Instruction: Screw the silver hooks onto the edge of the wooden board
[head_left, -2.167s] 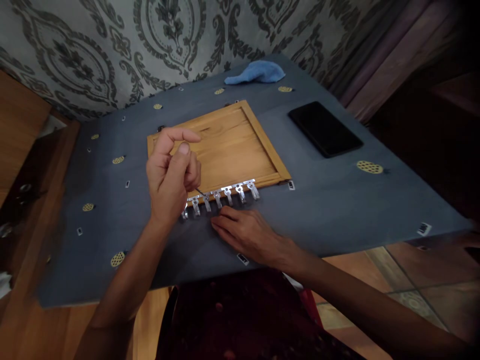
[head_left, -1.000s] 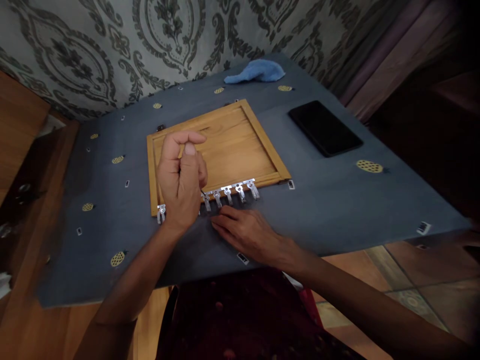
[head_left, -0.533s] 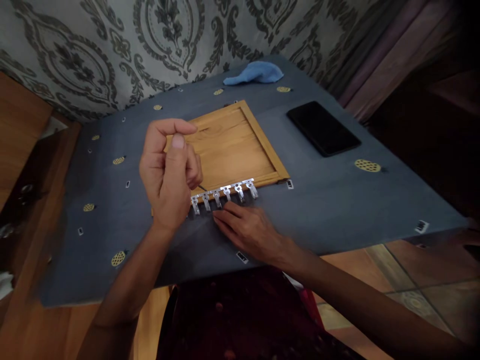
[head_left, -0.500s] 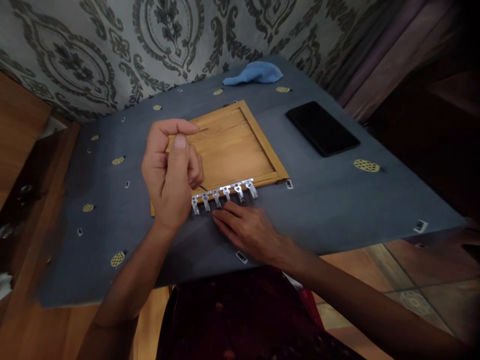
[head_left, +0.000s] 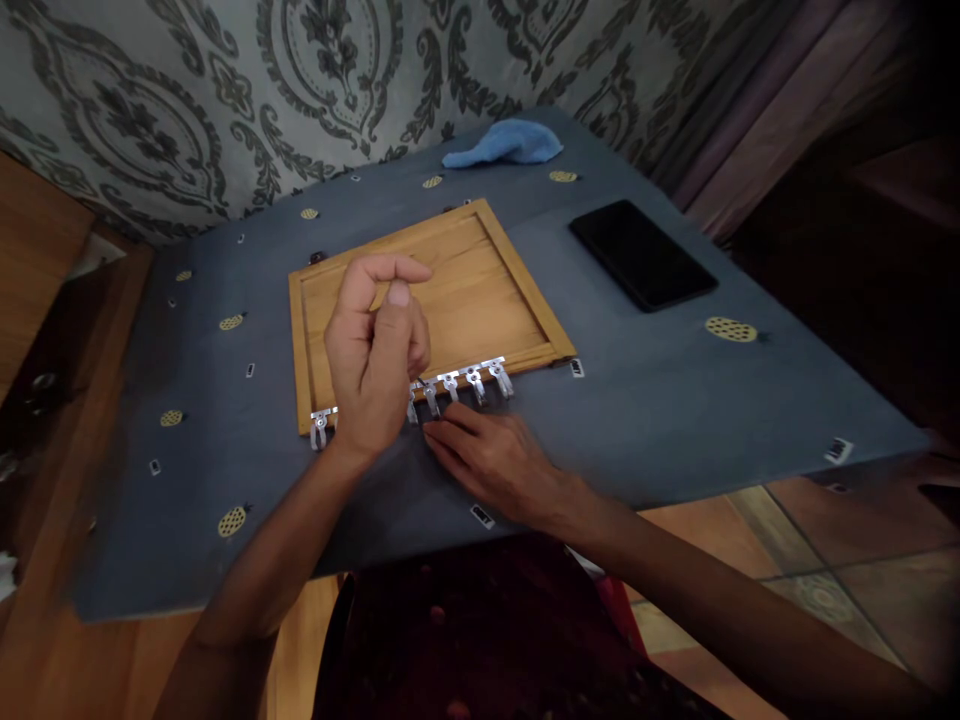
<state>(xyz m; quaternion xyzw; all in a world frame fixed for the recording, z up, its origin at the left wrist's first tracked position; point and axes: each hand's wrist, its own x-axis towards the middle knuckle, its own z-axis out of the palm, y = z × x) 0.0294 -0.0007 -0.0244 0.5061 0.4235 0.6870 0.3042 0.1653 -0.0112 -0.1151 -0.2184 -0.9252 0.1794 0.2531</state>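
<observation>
A framed wooden board (head_left: 450, 290) lies flat on the table. Along its near edge runs a silver metal hook rail (head_left: 475, 378) with several hooks; my left hand covers part of it. That hand, my left hand (head_left: 379, 355), is closed above the board's near edge, index finger bent over the thumb. From under its fingers a thin dark rod (head_left: 421, 381) sticks out toward the rail; the rest of it is hidden. Low at the middle hooks is my right hand (head_left: 499, 465), fingers pressed together and touching the hook ends. What its fingertips grip is hidden.
A black phone (head_left: 643, 255) lies right of the board, and a crumpled blue cloth (head_left: 510, 143) sits at the back. The table (head_left: 637, 420) has a grey-blue patterned cover. Patterned fabric (head_left: 330, 80) rises along its far edge. Wooden furniture (head_left: 45, 280) stands at left.
My left hand has shifted right along the rail, uncovering the board's left side and the rail's left end. My right hand stays nearly in place.
</observation>
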